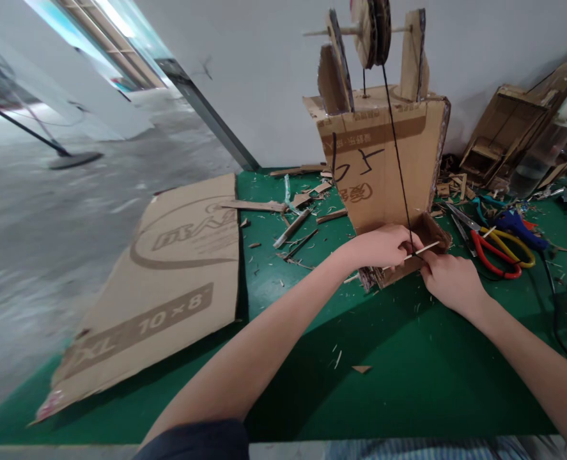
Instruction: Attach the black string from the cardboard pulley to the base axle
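A tall cardboard box [374,160] with handwritten marks stands against the wall. Above it, a cardboard pulley wheel [370,32] sits on a wooden axle between cardboard uprights. A black cord [396,140] runs from the wheel down to my hands at the small cardboard tray [434,231] at the box's foot. There, a thin wooden stick [429,247] lies across the cord's lower end. My left hand [386,246] is closed with its fingertips on the stick beside the cord. Pinched fingers of my right hand [450,280] meet the cord's end; the exact grip is partly hidden.
On the green table [312,396], a large flat cardboard sheet [168,268] overhangs the left edge. Scissors [498,249] and a blue-handled tool [518,227] lie right of the tray. Wood scraps [295,227] are scattered left. A clear bottle [542,153] leans by another cardboard structure [508,115].
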A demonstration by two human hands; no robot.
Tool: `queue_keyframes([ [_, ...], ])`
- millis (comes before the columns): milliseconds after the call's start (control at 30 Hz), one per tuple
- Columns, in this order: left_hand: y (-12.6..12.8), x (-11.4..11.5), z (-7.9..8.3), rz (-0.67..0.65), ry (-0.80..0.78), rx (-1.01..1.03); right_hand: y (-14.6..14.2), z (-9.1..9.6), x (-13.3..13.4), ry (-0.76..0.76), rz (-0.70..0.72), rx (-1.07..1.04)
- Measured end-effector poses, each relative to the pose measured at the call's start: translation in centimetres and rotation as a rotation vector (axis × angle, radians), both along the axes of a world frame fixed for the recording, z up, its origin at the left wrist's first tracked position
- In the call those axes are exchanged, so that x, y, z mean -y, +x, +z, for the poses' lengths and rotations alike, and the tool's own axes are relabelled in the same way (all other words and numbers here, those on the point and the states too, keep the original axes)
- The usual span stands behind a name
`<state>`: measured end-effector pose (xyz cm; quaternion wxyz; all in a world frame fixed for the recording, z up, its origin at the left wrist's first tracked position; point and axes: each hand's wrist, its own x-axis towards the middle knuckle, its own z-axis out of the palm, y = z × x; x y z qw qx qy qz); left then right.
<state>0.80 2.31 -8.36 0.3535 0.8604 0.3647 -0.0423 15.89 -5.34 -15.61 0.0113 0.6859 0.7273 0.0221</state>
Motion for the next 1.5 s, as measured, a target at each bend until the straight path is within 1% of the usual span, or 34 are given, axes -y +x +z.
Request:
queue_keyframes([
  [167,0.3,-0.2,-0.2,0.055,-0.071,-0.034,-0.3,0.1,-0.5,-0.001,-0.092,-0.075],
  [433,0.5,-0.8,-0.8,0.037,-0.181,-0.009,-0.8,0.1,-0.9,-0.011,-0.149,-0.174],
  [500,0.5,-0.9,-0.9,0.026,-0.161,-0.011,-0.9,0.0,-1.0,-0.015,-0.147,-0.171],
  [700,0.3,-0.7,-0.9,-0.026,0.056,0.001,-1.0,-0.3,-0.9,0.0,-0.118,-0.15],
  [800,0.1,-0.1,-0.8,0.031,0.039,0.028,-0.6,0.2,-0.3,0.017,-0.072,-0.157],
  [867,0.1,0.1,-0.8,0.077,-0.011,0.068,-0.2,0.6,0.2,0.055,-0.03,-0.154],
  [933,0.1,0.1,-1.1,0.103,-0.024,0.107,0.3,1.1,0.5,0.118,-0.001,-0.161],
  [1000,0.1,-0.2,-1.5,0.103,0.031,0.155,0.7,1.3,0.5,0.189,0.031,-0.204],
  [1067,0.1,-0.5,-2.0,0.085,0.125,0.223,1.0,1.4,0.4,0.252,0.07,-0.278],
  [1133,0.1,-0.9,-2.4,0.077,0.177,0.287,1.1,1.3,0.3,0.287,0.102,-0.341],
  [1233,0.1,-1.0,-2.5,0.106,0.136,0.322,1.1,1.2,0.2,0.304,0.13,-0.389],
  [1333,0.1,-0.8,-2.1,0.136,0.062,0.311,0.9,1.2,0.2,0.319,0.151,-0.441],
  [1500,0.1,-0.5,-1.5,0.164,-0.046,0.333,0.7,0.9,-0.6,0.244,0.157,-0.584],
])
